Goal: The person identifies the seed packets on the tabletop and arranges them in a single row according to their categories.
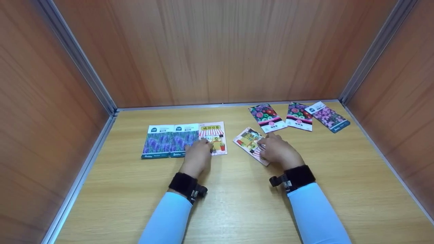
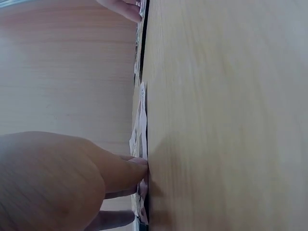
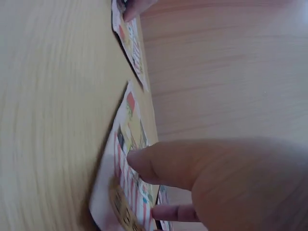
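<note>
My left hand (image 1: 198, 154) rests its fingertips on a pink seed packet (image 1: 218, 130) with a striped shop awning, the rightmost of a row of three. Beside it in that row lie two purple lavender packets (image 1: 156, 142). My right hand (image 1: 279, 150) touches a matching striped-awning packet (image 1: 247, 137) that lies tilted on the table, its awning end toward me. In the right wrist view the thumb (image 3: 144, 161) lies on the face of this packet (image 3: 127, 178). The left wrist view shows the left fingertips (image 2: 137, 166) low on the packet's edge.
At the back right lie two packets with mixed bright flowers, one on the left (image 1: 268, 117) and one on the right (image 1: 299, 117). A pink-purple flower packet (image 1: 327, 117) overlaps the latter's corner. Wood-grain panels (image 1: 220, 54) wall the table (image 1: 234, 203) at the back and sides.
</note>
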Tool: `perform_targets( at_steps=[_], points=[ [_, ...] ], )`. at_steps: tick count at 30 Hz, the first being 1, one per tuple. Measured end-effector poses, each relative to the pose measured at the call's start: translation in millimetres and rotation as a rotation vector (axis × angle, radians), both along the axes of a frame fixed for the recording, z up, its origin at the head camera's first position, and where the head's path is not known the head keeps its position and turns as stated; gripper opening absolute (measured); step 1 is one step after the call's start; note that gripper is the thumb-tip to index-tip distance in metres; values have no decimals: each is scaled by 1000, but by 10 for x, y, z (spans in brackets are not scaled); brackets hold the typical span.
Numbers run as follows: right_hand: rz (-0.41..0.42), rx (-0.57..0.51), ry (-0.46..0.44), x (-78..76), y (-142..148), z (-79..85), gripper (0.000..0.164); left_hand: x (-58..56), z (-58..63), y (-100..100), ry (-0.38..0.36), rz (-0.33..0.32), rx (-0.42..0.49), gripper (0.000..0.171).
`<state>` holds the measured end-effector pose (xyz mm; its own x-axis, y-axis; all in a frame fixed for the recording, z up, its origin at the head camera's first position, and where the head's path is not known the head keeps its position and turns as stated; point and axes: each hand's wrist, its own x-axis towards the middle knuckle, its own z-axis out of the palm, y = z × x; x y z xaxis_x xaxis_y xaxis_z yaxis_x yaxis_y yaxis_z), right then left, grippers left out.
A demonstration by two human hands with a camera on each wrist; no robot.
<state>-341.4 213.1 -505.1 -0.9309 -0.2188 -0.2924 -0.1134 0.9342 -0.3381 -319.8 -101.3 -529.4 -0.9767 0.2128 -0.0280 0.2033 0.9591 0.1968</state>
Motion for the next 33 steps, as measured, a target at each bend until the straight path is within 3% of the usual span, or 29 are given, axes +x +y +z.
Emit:
perform_targets(
  at_steps=[6,12,19,21,27,31,33],
  points=[
    [16,-34,-73,15,72,63,56,6,-14,-23,-20,-5,-14,53],
    [32,-41,-45,10,28,47,56,16,13,-26,-24,-9,-17,57],
    [23,-83,-4,34,27,53,24,7,22,-18,-28,-10,-20,56],
    [13,-78,25,33,31,49,31,4,21,-17,-27,-11,-23,54],
    [-31,-29,62,41,27,60,72,3,23,-6,-17,-21,-29,53],
    [-45,-6,0,53,36,81,70,15,40,4,4,-19,-19,45],
    [-34,4,-14,54,32,80,62,20,50,11,13,-16,-16,42]
  ],
)
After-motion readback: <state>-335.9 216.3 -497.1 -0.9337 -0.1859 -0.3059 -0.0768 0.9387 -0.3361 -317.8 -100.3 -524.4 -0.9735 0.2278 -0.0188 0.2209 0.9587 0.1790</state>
